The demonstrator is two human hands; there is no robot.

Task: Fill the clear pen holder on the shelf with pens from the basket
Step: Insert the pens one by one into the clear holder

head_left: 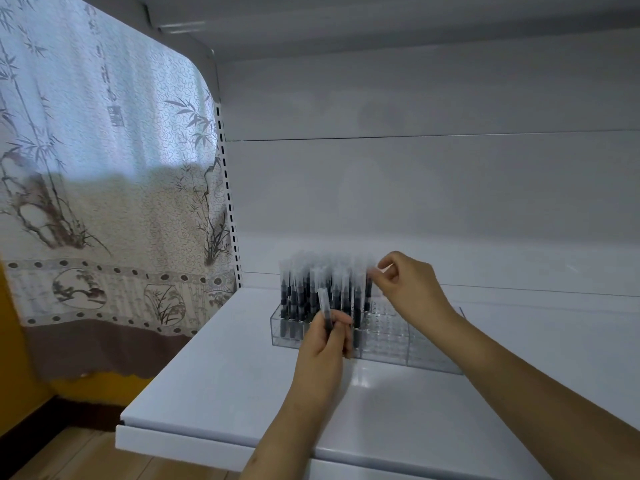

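A clear pen holder (426,351) stands on the white shelf (221,386). Its left half is packed with several upright dark pens with frosted caps (311,282); the holes in its right half stand empty. My left hand (325,344) is in front of the holder and grips a small bunch of pens (325,306), one cap sticking up. My right hand (408,285) is above the holder's middle and pinches the cap of a pen (369,285) at the right edge of the filled block. The basket is out of view.
The shelf's white back panel (415,188) rises behind the holder, and another shelf (381,22) hangs overhead. A patterned curtain (104,202) hangs at the left beside the perforated upright (230,216). Wooden floor (69,459) shows below.
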